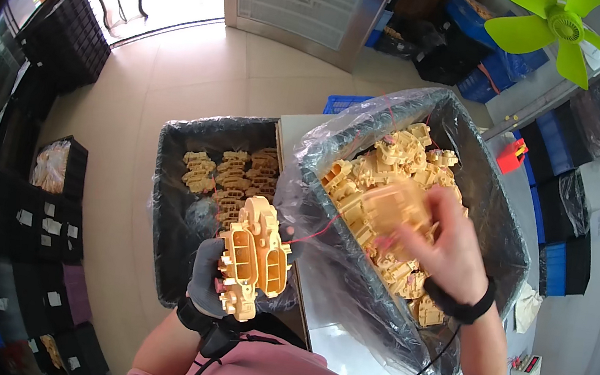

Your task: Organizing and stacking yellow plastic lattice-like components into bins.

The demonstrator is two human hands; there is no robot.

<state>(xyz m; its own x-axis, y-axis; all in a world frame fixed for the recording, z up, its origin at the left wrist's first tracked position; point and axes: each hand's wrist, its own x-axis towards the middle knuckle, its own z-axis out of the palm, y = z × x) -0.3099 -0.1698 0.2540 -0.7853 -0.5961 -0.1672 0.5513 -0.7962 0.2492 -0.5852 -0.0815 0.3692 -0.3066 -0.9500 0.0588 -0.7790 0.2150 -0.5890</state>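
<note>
My left hand, in a dark grey glove, is closed around yellow moulded plastic housings with oval openings and ribs. They are held upright above the left bin's near edge. My right hand, with a black band at the wrist, is over the right bin. It grips another yellow plastic housing, and both are smeared by motion. Loose housings lie heaped in the right bin, which is lined with clear plastic. The left bin holds similar housings in rows.
A blue crate shows behind the right bin. Stacked black crates stand at the far left. On the right-hand bench are a red box and a small white device. A green fan hangs at upper right.
</note>
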